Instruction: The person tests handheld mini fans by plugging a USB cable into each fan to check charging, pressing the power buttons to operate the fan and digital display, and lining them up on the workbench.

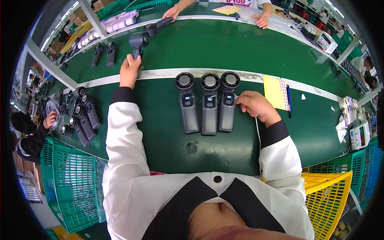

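left hand point(130, 71): closed round the handle of a dark handheld fan point(139, 41), its head up, held out past the pale rail point(160, 73) over the far side of the green bench point(168, 150).

right hand point(258, 105): fingers curled and pinched together on the end of a white cable point(258, 130), at the right edge of the right grey fan point(227, 116); whether a plug is seated there, cannot tell. cable trails from below the hand to the bench's near edge.

grey fans, three in a row, heads toward the rail, small displays lit: left grey fan point(189, 114), middle grey fan point(209, 118), right grey fan. middle and right nearly touching; left slightly apart.

right of the hand: yellow sheet point(274, 94), with a dark pen point(289, 103) along its edge.

left end of bench: cluster of dark fans point(85, 120).

across the bench: co-worker's hand point(173, 13) gripping another dark fan point(162, 23).

below, at the sides: green crate point(72, 176), left; yellow crate point(330, 200), right.
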